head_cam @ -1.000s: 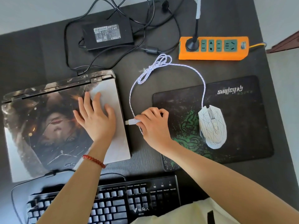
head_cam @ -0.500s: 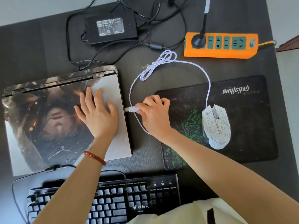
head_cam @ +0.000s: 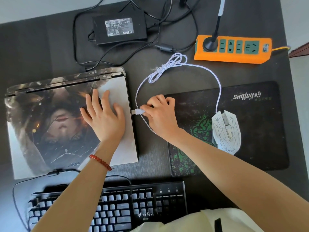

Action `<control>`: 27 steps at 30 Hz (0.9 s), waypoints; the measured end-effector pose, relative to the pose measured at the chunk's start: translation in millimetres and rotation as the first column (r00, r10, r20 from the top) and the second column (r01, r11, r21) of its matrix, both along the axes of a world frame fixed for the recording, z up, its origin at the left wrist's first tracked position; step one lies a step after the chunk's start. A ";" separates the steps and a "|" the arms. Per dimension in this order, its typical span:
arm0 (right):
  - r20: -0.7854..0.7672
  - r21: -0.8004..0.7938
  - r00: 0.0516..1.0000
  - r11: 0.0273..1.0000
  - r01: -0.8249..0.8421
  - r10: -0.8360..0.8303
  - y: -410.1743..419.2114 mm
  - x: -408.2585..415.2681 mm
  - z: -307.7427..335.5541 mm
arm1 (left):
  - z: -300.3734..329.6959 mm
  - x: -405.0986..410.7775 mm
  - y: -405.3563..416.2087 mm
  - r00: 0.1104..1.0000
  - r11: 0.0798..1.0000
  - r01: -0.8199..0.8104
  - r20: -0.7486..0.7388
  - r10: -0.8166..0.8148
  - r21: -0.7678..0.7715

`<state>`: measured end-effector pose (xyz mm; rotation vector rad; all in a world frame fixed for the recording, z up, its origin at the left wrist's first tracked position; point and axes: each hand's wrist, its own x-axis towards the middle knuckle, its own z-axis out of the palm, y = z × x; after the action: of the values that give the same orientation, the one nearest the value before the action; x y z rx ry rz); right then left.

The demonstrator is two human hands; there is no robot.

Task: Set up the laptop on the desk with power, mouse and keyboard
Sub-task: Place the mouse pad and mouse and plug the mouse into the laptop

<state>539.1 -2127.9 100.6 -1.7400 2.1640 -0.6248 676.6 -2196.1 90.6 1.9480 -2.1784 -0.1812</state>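
At nine o'clock on the dark counter [head_cam: 30, 52] lies the closed laptop [head_cam: 50, 124], its lid covered in printed artwork and its hinge edge toward twelve. The left hand [head_cam: 104, 121] rests flat on the lid near its right edge, fingers straight and spread, holding nothing; a red bead bracelet [head_cam: 100, 162] circles that wrist. Just off the laptop's right side sits the USB plug [head_cam: 137, 112], its metal tip right at the side wall, though whether it has entered a port cannot be told. The right hand [head_cam: 160, 114] pinches that plug between thumb and curled fingers. From the plug the white braided mouse cable [head_cam: 168, 66] loops up toward twelve, bunches in a knot, then curves down to the white mouse [head_cam: 226, 131], which sits at three o'clock on the black and green mouse pad [head_cam: 259, 128]. At twelve lies the black power adapter [head_cam: 119, 29] with its tangled cords, and at one o'clock the orange power strip [head_cam: 232, 49]. At six o'clock, the black keyboard [head_cam: 117, 210] lies under the forearms.
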 end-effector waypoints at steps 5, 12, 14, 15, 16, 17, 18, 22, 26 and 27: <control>-0.066 -0.054 0.996 0.996 -0.069 0.066 -5.0 -4.3 -2.7 | 0.2 0.7 1.0 1.000 1.000 0.005 0.012 -0.005 0.000; -0.059 -0.003 0.991 0.993 -0.122 0.122 5.0 -3.3 -3.5 | 0.4 0.1 0.5 1.000 1.000 0.003 0.007 -0.004 0.002; -0.055 0.029 0.996 0.997 -0.074 0.075 1.8 -4.1 -0.5 | 0.6 1.0 0.1 1.000 1.000 0.002 0.006 -0.002 0.001; -0.054 0.036 0.997 0.998 -0.058 0.060 0.8 -6.4 0.3 | 0.6 0.3 -0.1 1.000 1.000 0.003 0.007 -0.003 -0.001; -0.058 0.034 0.996 0.997 -0.063 0.065 1.8 -8.4 0.2 | 0.8 0.4 0.0 1.000 1.000 0.003 0.007 -0.003 -0.004; -0.073 0.024 0.994 0.996 -0.085 0.087 4.2 -10.0 -0.7 | 0.8 0.1 0.1 1.000 1.000 0.004 0.006 -0.004 -0.006; -0.094 0.011 0.989 0.994 -0.113 0.113 8.2 -10.4 -1.7 | 0.4 0.0 0.6 1.000 1.000 0.006 0.005 -0.006 -0.007; -0.089 0.001 0.992 0.996 -0.090 0.090 17.9 1.1 -3.9 | -1.8 1.8 -0.1 1.000 1.000 0.010 -0.002 -0.010 -0.014; -0.057 -0.038 0.995 0.996 -0.081 0.079 22.6 2.9 -8.7 | -2.5 1.3 -0.4 1.000 1.000 0.012 -0.004 -0.012 -0.020; -0.048 -0.050 0.995 0.995 -0.085 0.083 24.4 2.1 -9.2 | -2.8 1.1 -0.2 1.000 1.000 0.012 -0.004 -0.012 -0.021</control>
<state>541.2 -2103.6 91.4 -1.8789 2.1092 -0.6307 677.7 -2196.3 87.8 1.9223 -2.1815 -0.1635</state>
